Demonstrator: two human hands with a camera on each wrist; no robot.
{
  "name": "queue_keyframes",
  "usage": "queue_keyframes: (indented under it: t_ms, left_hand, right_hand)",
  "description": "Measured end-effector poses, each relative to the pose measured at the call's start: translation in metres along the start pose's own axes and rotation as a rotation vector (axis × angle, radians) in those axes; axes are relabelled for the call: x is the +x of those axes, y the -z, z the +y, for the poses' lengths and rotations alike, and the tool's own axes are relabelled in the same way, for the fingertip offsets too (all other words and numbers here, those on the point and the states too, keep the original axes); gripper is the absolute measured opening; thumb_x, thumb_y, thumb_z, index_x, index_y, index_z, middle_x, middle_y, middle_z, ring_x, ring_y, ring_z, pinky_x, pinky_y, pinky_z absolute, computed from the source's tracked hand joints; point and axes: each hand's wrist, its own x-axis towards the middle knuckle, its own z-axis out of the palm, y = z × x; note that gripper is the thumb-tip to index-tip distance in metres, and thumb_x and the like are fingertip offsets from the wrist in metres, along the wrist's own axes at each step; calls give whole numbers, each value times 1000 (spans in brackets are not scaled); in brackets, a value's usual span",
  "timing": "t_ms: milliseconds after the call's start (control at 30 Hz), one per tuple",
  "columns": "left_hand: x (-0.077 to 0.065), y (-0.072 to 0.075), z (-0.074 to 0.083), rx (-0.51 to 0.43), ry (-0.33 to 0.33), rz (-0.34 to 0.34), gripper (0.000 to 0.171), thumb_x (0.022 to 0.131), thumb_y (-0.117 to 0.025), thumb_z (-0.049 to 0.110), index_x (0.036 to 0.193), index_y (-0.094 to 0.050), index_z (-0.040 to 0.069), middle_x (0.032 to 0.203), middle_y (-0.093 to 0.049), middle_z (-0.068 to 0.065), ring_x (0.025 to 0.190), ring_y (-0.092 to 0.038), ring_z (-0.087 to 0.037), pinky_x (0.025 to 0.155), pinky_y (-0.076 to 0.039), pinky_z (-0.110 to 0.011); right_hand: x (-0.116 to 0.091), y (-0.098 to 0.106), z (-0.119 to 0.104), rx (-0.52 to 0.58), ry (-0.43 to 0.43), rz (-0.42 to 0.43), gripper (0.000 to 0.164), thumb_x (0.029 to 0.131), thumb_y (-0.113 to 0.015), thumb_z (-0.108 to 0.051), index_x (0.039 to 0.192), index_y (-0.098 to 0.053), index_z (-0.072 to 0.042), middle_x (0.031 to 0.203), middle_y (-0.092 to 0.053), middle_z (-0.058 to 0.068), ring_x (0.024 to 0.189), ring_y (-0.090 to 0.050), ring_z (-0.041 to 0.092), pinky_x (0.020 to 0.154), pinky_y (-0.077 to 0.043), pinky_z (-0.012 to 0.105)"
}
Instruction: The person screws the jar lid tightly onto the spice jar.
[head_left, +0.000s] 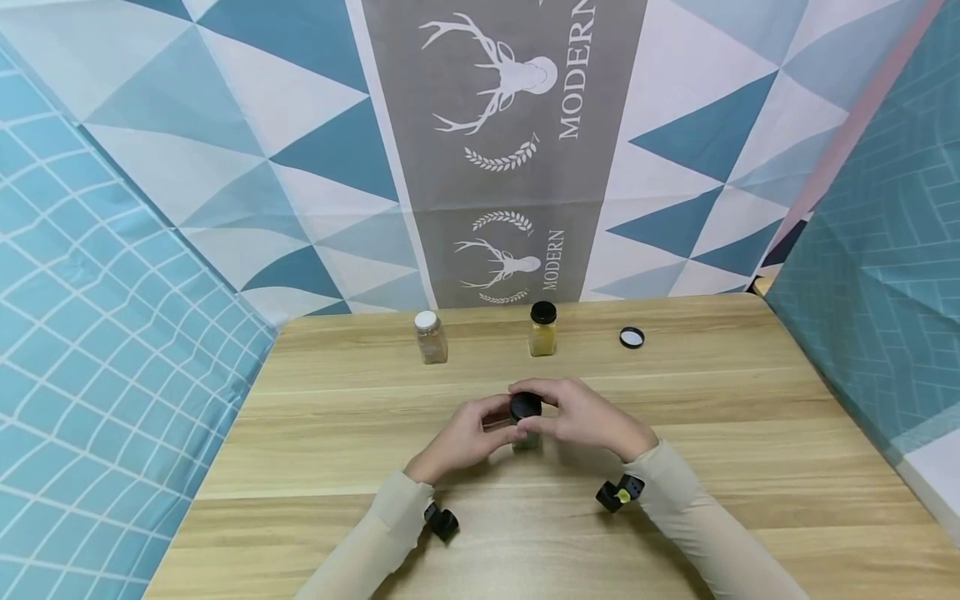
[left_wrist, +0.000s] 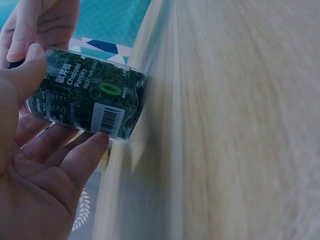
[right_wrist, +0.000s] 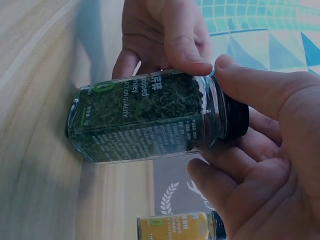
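Observation:
A square glass jar of chopped parsley [right_wrist: 135, 120] stands near the table's middle with its base at the wood. Its black lid [head_left: 526, 405] is on. My left hand [head_left: 467, 435] holds the jar from the left, thumb on its upper side near the neck and fingers around the far side. From the right, my right hand [head_left: 583, 414] grips at the lid and neck, its thumb [right_wrist: 250, 82] beside the lid's edge. In the left wrist view, the barcode side of the jar [left_wrist: 82, 95] faces the camera.
At the back stand a white-capped jar [head_left: 431, 340] of brownish contents and a black-lidded turmeric powder jar [head_left: 542, 333]. Farther right, a loose black lid [head_left: 632, 337] lies with its white inside up. Patterned cloth [head_left: 300, 150] hangs behind the wooden table [head_left: 315, 500].

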Motion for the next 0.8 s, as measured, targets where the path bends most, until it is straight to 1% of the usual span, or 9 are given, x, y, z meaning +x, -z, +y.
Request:
queue_keyframes:
  t_ms: [200, 367, 467, 600, 733, 800]
  left_hand:
    - [0, 0, -2, -19, 3, 5, 49, 96, -76, 26, 140, -63, 9, 139, -67, -9, 127, -65, -20, 106, -54, -30]
    - [1, -1, -1, -46, -4, 6, 48, 96, -76, 24, 140, -63, 8, 139, -66, -9, 127, -65, -21, 106, -55, -29]
    - [1, -1, -1, -41, -4, 11, 49, 96, -76, 25, 140, -63, 9, 139, -67, -9, 127, -65, -20, 106, -54, -29]
    - [0, -1, -3, -32, -3, 22, 50, 95, -77, 28, 141, -63, 14, 139, -66, -5, 127, -64, -18, 108, -53, -32]
    - [0, -1, -4, -42, -4, 33, 50, 94, -78, 27, 141, -64, 16, 139, -67, -3, 127, -64, -18, 108, -54, -33]
    - [0, -1, -4, -36, 0, 39, 50, 93, -79, 28, 140, -65, 16, 139, -67, -3, 127, -64, -17, 108, -54, -32]
  right_hand:
    - [1, 0, 1, -15, 1, -2, 42, 96, -75, -32, 134, -66, -15, 129, -71, -1, 118, -66, 14, 102, -57, 39]
    - [0, 1, 2, -30, -1, 10, 41, 95, -76, -33, 132, -67, -16, 124, -73, -3, 111, -67, 10, 98, -58, 36]
    - [0, 1, 1, -24, -9, 18, 42, 95, -76, -34, 132, -67, -16, 122, -73, -3, 106, -67, 9, 95, -59, 41]
    - [-1, -1, -1, -24, -17, 42, 45, 93, -78, -35, 132, -68, -13, 123, -74, 0, 104, -68, 9, 93, -60, 45]
    - [-1, -4, -1, -44, -14, 80, 47, 92, -79, -35, 131, -68, -11, 123, -75, 2, 106, -69, 10, 92, -60, 43]
    - [-1, -6, -1, -62, -12, 98, 47, 91, -80, -34, 130, -68, -11, 123, -75, 1, 108, -69, 11, 94, -60, 42]
